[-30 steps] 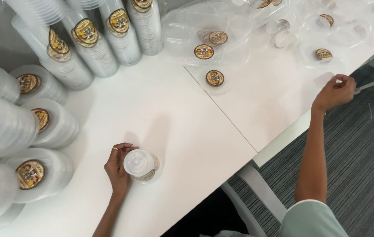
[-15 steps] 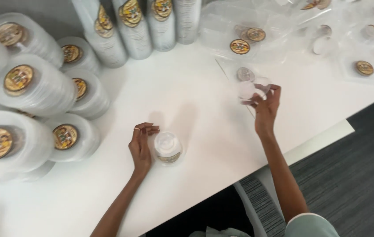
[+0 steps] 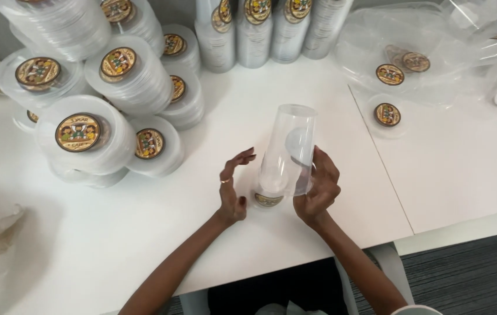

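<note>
A clear plastic cup [image 3: 288, 149] stands tilted on the white table [image 3: 143, 233], its base down near a round brown sticker. My right hand [image 3: 317, 188] grips the cup's lower right side. Just left of the cup, my left hand [image 3: 232, 185] is open, its fingers apart and not touching the cup.
Sleeves of stacked clear lids with round brown stickers [image 3: 117, 70] fill the left and back. Tall stacks of cups [image 3: 254, 29] lie at the back centre. Crumpled clear plastic bags with loose sticker lids [image 3: 397, 67] cover the back right. A table seam [image 3: 377, 163] runs diagonally on the right.
My right hand came in from the right with a clear cup and now holds it over the small cup by my left hand. My left hand has let go and opened.
</note>
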